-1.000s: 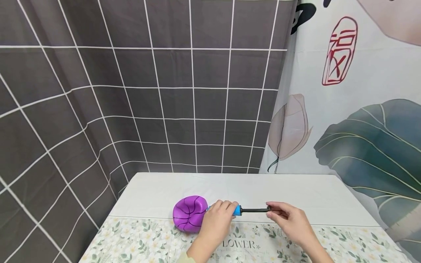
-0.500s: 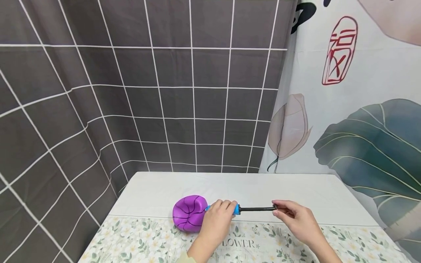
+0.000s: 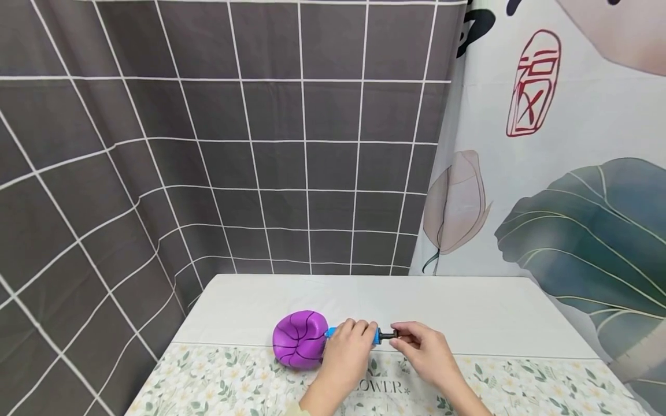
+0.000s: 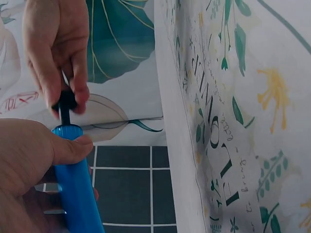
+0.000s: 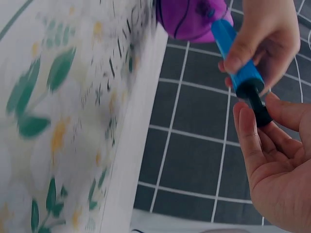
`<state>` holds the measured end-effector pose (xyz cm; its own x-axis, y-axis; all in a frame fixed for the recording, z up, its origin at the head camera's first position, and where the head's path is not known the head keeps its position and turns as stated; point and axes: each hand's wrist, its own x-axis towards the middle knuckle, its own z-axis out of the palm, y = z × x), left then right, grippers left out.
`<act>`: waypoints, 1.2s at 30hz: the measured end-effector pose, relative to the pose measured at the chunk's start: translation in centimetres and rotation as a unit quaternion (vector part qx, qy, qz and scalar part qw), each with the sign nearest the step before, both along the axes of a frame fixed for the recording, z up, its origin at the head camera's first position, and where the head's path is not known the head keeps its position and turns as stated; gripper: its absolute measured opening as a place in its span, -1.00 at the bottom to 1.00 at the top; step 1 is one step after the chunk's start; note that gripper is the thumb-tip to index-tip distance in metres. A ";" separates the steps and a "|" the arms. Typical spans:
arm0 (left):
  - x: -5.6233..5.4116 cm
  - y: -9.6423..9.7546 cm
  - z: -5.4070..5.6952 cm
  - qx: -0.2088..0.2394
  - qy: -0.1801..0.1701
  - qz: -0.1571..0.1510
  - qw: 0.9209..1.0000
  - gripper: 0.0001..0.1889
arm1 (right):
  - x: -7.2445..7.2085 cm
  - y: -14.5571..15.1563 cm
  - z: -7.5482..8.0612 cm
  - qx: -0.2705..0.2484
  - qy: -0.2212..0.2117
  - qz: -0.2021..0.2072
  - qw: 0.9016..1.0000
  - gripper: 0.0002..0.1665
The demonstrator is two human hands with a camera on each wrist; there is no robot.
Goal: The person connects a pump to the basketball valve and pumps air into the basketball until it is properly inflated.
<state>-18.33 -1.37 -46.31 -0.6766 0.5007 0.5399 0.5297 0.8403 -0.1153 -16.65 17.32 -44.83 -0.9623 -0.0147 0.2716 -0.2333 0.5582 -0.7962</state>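
Note:
A purple ball (image 3: pixel 299 340) with black lines, dented and partly deflated, lies on the table at the left of the hands. Against its right side points the tip of a blue hand pump (image 4: pixel 77 194). My left hand (image 3: pixel 347 355) grips the pump's blue barrel, thumb along it in the left wrist view. My right hand (image 3: pixel 429 353) pinches the black handle (image 5: pixel 261 116) at the rod's outer end. Only a short stretch of black rod shows between barrel and handle. In the right wrist view the pump's narrow end meets the ball; the exact joint is too small to tell.
A white table (image 3: pixel 458 300) carries a flower-print cloth (image 3: pixel 218 381) along its near part. Behind it hangs a dark grey curtain (image 3: pixel 333 167) with white grid lines. A white curtain with a large leaf print (image 3: pixel 593 231) hangs at the right.
My right hand first drew the black handle out to the right, then pushed it left, close to the barrel. My left hand and the ball stay nearly in place.

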 end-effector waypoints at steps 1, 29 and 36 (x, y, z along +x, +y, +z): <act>0.0 0.0 0.0 0.001 -0.002 -0.001 1.000 -0.58 | 0.0 -0.3 -0.1 -0.001 -0.001 0.002 1.000 -0.70; -0.4 -0.8 0.0 0.037 -0.011 -0.019 0.999 -0.54 | 1.6 7.4 2.4 0.011 -0.094 -0.042 0.995 -0.54; -0.3 -0.6 0.3 0.017 -0.030 -0.002 0.999 -0.56 | 1.0 5.0 1.7 0.006 -0.069 -0.040 0.997 -0.61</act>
<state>-18.60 -2.02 -46.00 -0.7061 0.4858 0.5151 0.5383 0.8409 -0.0552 -15.63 22.36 -43.14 -0.9887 0.0614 0.1367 -0.0760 0.5802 -0.8109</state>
